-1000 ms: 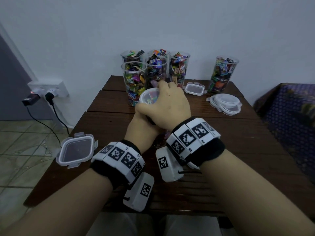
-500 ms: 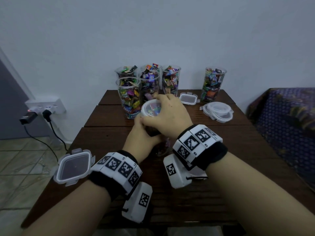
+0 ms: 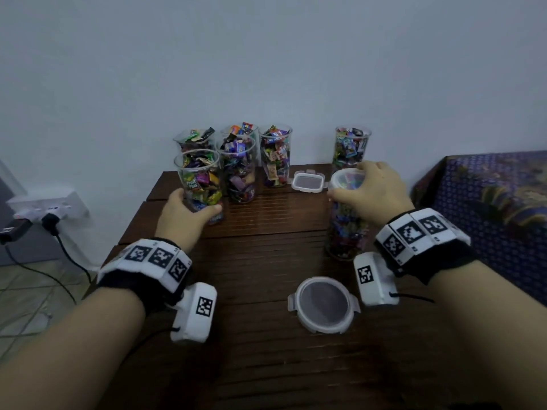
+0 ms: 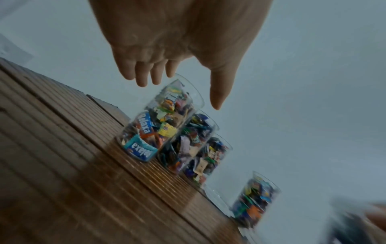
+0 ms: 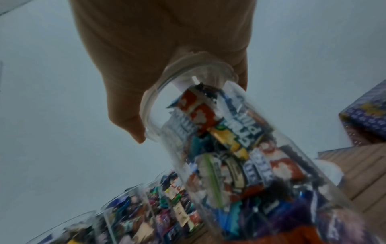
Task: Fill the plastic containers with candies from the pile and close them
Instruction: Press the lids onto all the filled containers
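My right hand (image 3: 352, 183) grips from above the lid of a tall clear container (image 3: 346, 229) packed with wrapped candies, at the right of the wooden table (image 3: 266, 365). In the right wrist view my right hand (image 5: 188, 99) curls round that lidded container (image 5: 250, 165). My left hand (image 3: 192, 205) is spread beside the front-left unlidded container of candies (image 3: 199, 182). In the left wrist view my left hand (image 4: 181, 92) shows straight fingers and the thumb apart, just above this container (image 4: 160, 128), holding nothing.
Several more candy-filled unlidded containers stand at the back, one apart at the right (image 3: 352, 146). A round lid (image 3: 324, 304) lies near me and a rectangular lid (image 3: 307, 182) at the back. A wall socket with plugs (image 3: 44, 208) is left, a blue patterned cloth (image 3: 488, 202) right.
Both hands were together on the lidded container at the table's middle. My right hand has carried it to the right; my left hand let go and moved left to the front-left container.
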Motion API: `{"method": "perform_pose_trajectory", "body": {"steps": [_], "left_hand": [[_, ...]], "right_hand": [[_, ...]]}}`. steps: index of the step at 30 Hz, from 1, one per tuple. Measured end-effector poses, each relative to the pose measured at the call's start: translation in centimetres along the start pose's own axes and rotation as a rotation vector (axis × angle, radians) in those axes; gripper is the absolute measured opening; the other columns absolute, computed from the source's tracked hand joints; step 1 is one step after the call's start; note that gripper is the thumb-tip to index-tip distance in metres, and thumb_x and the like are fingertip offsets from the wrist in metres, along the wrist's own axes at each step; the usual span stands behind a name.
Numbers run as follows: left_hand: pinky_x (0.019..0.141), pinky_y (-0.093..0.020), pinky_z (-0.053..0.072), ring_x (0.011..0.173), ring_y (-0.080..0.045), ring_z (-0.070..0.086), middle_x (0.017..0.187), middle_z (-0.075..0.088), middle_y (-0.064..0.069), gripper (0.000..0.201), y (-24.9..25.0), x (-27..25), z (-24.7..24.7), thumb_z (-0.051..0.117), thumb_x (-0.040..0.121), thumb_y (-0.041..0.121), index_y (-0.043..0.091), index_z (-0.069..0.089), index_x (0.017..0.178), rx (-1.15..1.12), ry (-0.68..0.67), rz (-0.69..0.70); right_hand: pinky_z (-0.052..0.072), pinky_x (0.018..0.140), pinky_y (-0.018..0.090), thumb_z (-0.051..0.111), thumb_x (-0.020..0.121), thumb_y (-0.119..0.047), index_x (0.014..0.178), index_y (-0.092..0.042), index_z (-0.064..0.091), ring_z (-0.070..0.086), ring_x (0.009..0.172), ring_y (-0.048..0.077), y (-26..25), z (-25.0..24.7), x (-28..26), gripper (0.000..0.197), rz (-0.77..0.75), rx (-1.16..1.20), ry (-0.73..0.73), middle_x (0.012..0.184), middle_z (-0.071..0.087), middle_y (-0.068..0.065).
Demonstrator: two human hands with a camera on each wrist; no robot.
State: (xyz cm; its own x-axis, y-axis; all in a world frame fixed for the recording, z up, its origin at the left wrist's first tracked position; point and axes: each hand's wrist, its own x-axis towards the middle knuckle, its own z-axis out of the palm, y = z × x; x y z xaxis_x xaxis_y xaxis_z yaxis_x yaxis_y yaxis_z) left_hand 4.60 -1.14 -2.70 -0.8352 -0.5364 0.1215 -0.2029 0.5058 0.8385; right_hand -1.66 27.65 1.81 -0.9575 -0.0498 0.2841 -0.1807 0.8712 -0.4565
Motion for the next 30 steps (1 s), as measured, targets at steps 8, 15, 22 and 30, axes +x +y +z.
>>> {"method": "perform_pose_trajectory", "body": {"steps": [8,15,22,30], "left_hand": [[0.110,-0.045,0.031,0.137,-0.033,0.033,0.151,0.029,-0.019,0.100,-0.8,5.9,0.0,0.077,0.075,0.040,0.004,0.019,0.148,0.024,0.136,-0.067],[0.109,-0.041,0.035,0.132,-0.029,0.040,0.147,0.038,-0.016,0.096,-0.7,7.7,1.8,0.081,0.073,0.031,0.005,0.023,0.145,-0.103,0.149,-0.020],[0.107,-0.045,0.037,0.130,-0.033,0.042,0.144,0.040,-0.016,0.100,-1.0,8.7,3.4,0.081,0.070,0.038,0.008,0.022,0.144,-0.143,0.222,0.013],[0.099,-0.040,0.043,0.120,-0.029,0.050,0.134,0.050,-0.014,0.084,-1.9,9.3,3.6,0.081,0.069,0.039,0.008,0.036,0.133,-0.115,0.250,0.041]], "right_hand": [[0.038,0.096,0.039,0.068,0.075,-0.047,0.131,-0.003,0.047,0.043,0.121,0.034,4.5,-2.0,1.0,0.074,0.110,-0.072,0.086,0.131,0.047,0.020],[0.038,0.096,0.044,0.065,0.075,-0.051,0.132,-0.008,0.045,0.041,0.123,0.033,5.2,-2.0,1.6,0.074,0.155,-0.124,0.095,0.134,0.044,0.016],[0.022,0.107,0.046,0.059,0.071,-0.053,0.128,-0.006,0.049,0.032,0.132,0.035,1.5,-1.2,1.1,0.075,-0.085,-0.224,0.288,0.144,0.035,0.017],[0.033,0.099,0.039,0.058,0.084,-0.041,0.126,-0.005,0.046,0.034,0.126,0.031,-3.8,5.5,4.9,0.057,-0.059,-0.057,0.014,0.136,0.039,0.014]]}}
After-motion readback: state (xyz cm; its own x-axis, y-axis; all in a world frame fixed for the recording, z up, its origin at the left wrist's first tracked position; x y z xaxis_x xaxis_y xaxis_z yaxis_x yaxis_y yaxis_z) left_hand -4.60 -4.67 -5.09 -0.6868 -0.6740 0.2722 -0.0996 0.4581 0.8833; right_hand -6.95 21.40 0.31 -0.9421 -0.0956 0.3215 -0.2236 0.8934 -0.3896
